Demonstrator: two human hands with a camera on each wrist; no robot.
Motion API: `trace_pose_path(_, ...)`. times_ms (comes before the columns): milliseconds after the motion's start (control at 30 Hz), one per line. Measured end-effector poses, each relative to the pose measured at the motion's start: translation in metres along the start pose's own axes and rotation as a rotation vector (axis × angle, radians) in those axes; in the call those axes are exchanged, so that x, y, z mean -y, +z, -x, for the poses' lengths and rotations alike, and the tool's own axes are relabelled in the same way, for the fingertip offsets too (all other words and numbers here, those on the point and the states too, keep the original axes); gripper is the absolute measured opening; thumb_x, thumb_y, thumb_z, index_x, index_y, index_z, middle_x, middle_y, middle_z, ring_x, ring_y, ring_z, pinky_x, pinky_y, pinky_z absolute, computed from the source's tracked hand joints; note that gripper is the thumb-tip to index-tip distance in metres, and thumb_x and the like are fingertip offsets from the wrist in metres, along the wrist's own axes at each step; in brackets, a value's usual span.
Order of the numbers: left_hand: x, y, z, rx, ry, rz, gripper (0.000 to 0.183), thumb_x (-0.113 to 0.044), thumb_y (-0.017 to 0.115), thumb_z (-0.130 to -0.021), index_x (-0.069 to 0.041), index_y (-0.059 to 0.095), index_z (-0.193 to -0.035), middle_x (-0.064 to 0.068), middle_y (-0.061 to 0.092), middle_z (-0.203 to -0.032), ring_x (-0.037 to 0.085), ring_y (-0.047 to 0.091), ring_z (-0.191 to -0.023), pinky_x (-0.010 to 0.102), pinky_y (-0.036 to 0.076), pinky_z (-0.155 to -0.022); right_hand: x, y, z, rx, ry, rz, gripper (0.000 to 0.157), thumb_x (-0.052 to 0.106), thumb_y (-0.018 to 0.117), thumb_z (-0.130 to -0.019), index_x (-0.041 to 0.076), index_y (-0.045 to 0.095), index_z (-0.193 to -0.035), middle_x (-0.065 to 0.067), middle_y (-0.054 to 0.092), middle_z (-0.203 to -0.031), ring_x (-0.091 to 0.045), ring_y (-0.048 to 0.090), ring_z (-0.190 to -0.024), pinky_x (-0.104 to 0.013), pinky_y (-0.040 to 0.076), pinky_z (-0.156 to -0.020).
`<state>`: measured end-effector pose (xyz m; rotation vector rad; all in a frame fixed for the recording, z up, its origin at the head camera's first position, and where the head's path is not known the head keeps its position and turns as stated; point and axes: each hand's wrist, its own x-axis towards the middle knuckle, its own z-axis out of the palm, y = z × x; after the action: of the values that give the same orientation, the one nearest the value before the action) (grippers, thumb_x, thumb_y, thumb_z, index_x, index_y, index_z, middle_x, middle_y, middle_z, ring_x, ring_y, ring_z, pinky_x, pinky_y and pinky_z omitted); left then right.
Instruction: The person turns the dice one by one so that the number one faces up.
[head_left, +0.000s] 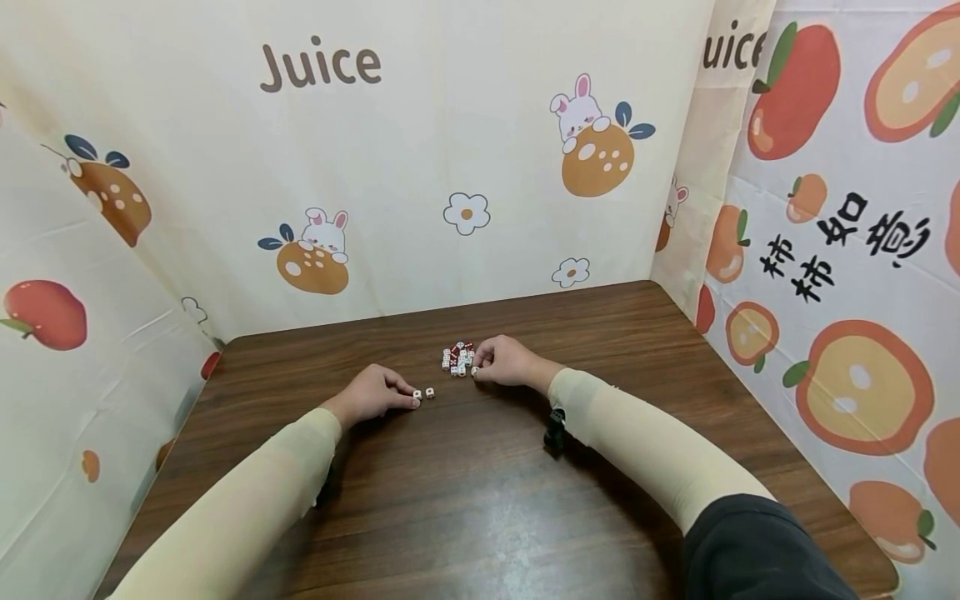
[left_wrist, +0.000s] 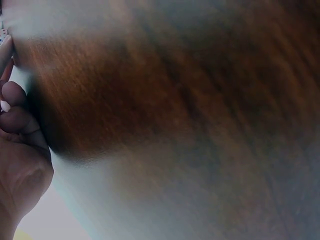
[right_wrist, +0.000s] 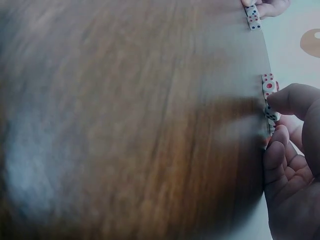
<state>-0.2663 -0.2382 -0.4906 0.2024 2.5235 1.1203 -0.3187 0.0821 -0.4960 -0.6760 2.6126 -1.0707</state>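
Observation:
A small heap of white and red dice [head_left: 457,358] lies on the brown wooden table [head_left: 465,500], a little beyond its middle. My right hand [head_left: 478,369] is at the heap's right edge and pinches one white die [right_wrist: 272,114] between thumb and curled fingers. Two more dice [right_wrist: 269,82] lie just beyond it. My left hand [head_left: 411,398] rests on the table to the left of the heap, fingers curled, its fingertips pinching a white die [head_left: 417,394]. Another single die [head_left: 430,392] sits right beside that one. The left wrist view is blurred and shows only curled fingers [left_wrist: 12,107] over wood.
Printed cloth walls [head_left: 450,167] with fruit and rabbit pictures close in the table at the back, left and right. Bare wood stretches from the hands to the near edge. A small black wrist mount [head_left: 553,429] hangs under my right forearm.

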Motion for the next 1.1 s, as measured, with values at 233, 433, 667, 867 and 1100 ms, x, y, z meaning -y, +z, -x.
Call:
trace_pose_path(233,-0.0021,-0.0007,0.0047,-0.002,0.009,-0.008,0.017,-0.026,0.096,-0.094,-0.014,0.092,-0.106,-0.005,0.079,-0.088,0.01,0.05,-0.057,0.028,0.049,-0.056,0.0001,0.0025,-0.0008,-0.005,-0.016,0.023,0.006,0.013,0.084,-0.093,0.011,0.082,-0.098,0.009,0.061,-0.074,-0.006,0.055,-0.071,-0.024,0.049,-0.075)
trace_pose_path(433,-0.0023,-0.0011,0.0054,-0.006,-0.003,-0.008,0.015,-0.025,0.096,-0.095,-0.014,0.092,-0.105,-0.005,0.079,-0.089,0.009,0.05,-0.058,0.027,0.049,-0.057,0.0031,-0.0002,0.0015,0.002,0.002,-0.008,0.014,0.014,0.088,-0.093,0.008,0.086,-0.106,0.008,0.065,-0.075,-0.006,0.056,-0.069,-0.023,0.05,-0.076)
trace_pose_path(667,-0.0026,-0.0007,0.0053,-0.014,0.021,-0.013,0.017,-0.026,0.096,-0.095,-0.013,0.092,-0.105,-0.005,0.079,-0.087,0.009,0.05,-0.057,0.028,0.048,-0.056,-0.0012,-0.0021,0.0025,-0.002,0.018,-0.021,0.015,0.015,0.087,-0.094,0.01,0.09,-0.107,0.01,0.065,-0.069,-0.005,0.053,-0.064,-0.023,0.047,-0.071)
trace_pose_path(867,-0.0023,0.001,0.0037,-0.017,0.028,-0.013,0.016,-0.025,0.096,-0.094,-0.013,0.092,-0.104,-0.005,0.08,-0.09,0.009,0.05,-0.059,0.027,0.048,-0.058,-0.0029,-0.0012,0.0033,-0.019,0.016,0.027,0.013,0.014,0.085,-0.095,0.011,0.092,-0.106,0.012,0.064,-0.068,-0.004,0.052,-0.064,-0.022,0.045,-0.069)
trace_pose_path(1100,-0.0036,0.0005,0.0042,-0.017,0.032,-0.025,0.015,-0.024,0.096,-0.095,-0.013,0.092,-0.104,-0.005,0.082,-0.093,0.009,0.052,-0.061,0.027,0.048,-0.059,-0.0051,0.0004,0.0037,-0.021,0.01,0.012,0.008,0.018,0.089,-0.097,0.013,0.092,-0.102,0.011,0.067,-0.069,-0.005,0.054,-0.066,-0.022,0.047,-0.07)
